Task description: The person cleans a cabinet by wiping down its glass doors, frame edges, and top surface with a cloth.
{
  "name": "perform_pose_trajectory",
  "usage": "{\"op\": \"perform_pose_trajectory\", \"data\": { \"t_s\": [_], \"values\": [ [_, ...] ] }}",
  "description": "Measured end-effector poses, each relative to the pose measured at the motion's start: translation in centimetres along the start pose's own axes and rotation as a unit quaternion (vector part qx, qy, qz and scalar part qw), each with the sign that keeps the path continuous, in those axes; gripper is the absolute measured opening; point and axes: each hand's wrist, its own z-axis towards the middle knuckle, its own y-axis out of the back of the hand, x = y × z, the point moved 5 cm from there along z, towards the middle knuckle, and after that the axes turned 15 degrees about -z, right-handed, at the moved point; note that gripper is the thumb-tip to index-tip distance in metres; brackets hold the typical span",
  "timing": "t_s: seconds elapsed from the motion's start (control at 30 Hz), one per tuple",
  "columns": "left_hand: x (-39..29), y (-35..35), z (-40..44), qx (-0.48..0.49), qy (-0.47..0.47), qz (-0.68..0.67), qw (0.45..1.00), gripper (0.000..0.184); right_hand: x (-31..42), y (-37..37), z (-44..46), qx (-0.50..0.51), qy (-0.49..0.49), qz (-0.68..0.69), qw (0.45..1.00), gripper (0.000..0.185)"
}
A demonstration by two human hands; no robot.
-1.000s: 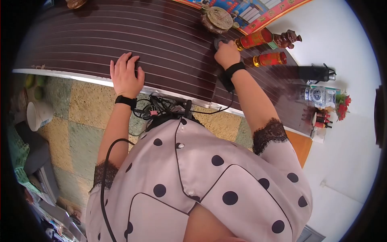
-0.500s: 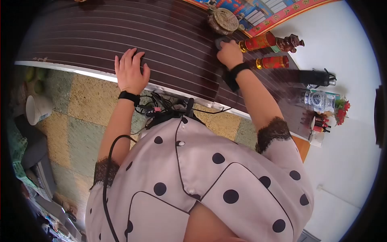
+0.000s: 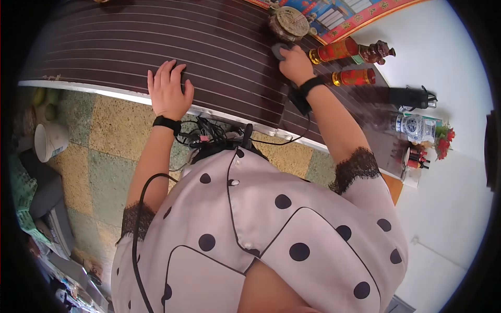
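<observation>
My left hand point(image 3: 170, 91) lies flat with its fingers spread near the front edge of the dark striped tabletop point(image 3: 224, 78). Farther right, my right hand point(image 3: 296, 63) has its fingers closed on a dark grey cloth-like item point(image 3: 279, 51), pressed to the tabletop. Just beyond that hand stands a round carved pot point(image 3: 288, 23). To its right are a tall red and gold cylinder point(image 3: 335, 51) and a shorter one point(image 3: 354, 77). Both wrists wear black bands.
A black bottle bag point(image 3: 412, 97), a blue and white vase point(image 3: 415, 128) and red flowers point(image 3: 444, 142) stand at the right. Black cables point(image 3: 209, 130) hang at the front edge. On the floor at the left is a white bucket point(image 3: 51, 142).
My right hand and the grey item have shifted slightly left and up along the tabletop. Compared with the earliest frame, my left hand sits a little farther right.
</observation>
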Motion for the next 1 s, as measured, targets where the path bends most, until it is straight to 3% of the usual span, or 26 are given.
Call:
{"op": "perform_pose_trajectory", "data": {
  "t_s": [0.13, 0.33, 0.8, 1.0],
  "values": [
    [-0.1, -0.1, -0.2, -0.008, -0.014, 0.008, 1.000, 0.036, 1.6, 1.3, 0.4, -0.012, -0.021, -0.010, 1.000, 0.041],
    [0.1, -0.2, -0.1, -0.014, -0.002, 0.000, 1.000, 0.036, -1.8, 1.0, -1.1, -0.019, 0.062, -0.013, 0.998, 0.041],
    [-0.1, -0.3, 0.0, -0.006, 0.000, 0.016, 1.000, 0.037, -1.9, 0.6, -1.4, -0.003, 0.083, 0.003, 0.997, 0.039],
    [-0.3, -0.2, -0.1, -0.013, -0.012, 0.019, 1.000, 0.037, -0.3, 0.8, 0.0, -0.033, 0.019, -0.003, 0.999, 0.040]
  ]
}}
